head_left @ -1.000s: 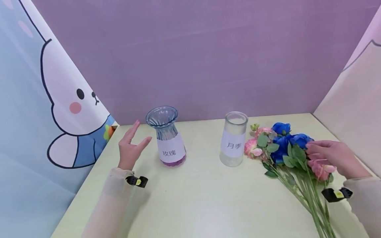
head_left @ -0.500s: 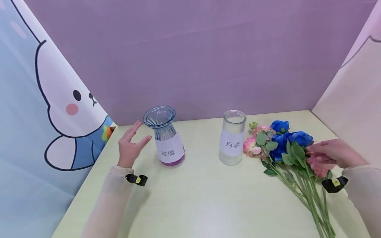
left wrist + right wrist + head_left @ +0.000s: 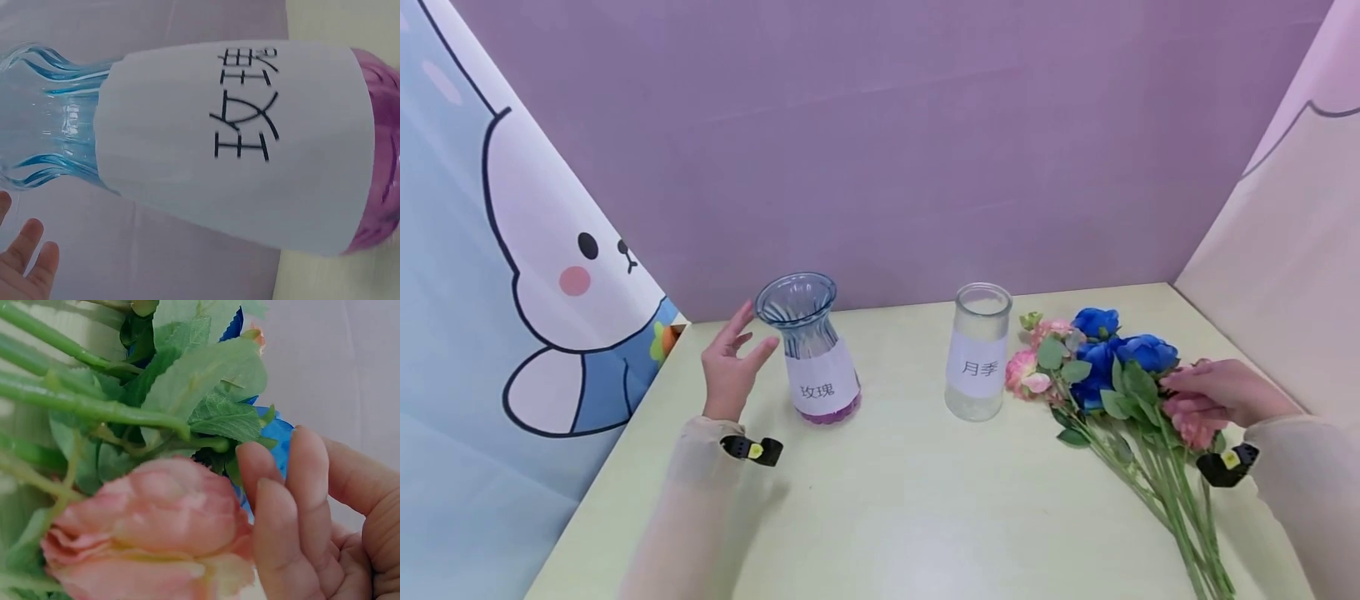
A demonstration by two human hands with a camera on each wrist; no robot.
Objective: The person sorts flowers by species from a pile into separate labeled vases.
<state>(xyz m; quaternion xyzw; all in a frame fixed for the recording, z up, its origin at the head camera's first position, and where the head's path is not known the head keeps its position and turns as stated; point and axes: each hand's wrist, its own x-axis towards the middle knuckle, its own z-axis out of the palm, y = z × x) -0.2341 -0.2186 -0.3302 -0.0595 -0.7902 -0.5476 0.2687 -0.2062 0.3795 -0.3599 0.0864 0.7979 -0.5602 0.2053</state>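
Observation:
My left hand [image 3: 730,371] is held beside a blue-tinted glass vase [image 3: 812,342], thumb and fingers spread apart. Its fingertips are right at the flared rim in the head view. This vase has a purple base and a white label [image 3: 237,144] reading 玫瑰. On the right lies a bunch of flowers with blue blooms [image 3: 1097,375] and pink blooms [image 3: 1026,372]. Over its right side, my right hand [image 3: 1228,392] reaches with gently bent fingers. In the right wrist view, the fingertips are beside a pink bloom [image 3: 156,512], with blue petals behind them.
A clear glass vase [image 3: 977,354] labelled 月季 stands between the blue-tinted vase and the flowers. Long green stems [image 3: 1180,508] run toward the front right of the pale table [image 3: 910,508]. A purple backdrop [image 3: 880,150] rises behind.
My right hand has lowered slightly toward the flowers, covering more of the nearest pink bloom. My left hand is a little closer to the blue-tinted vase. The head view has shifted slightly.

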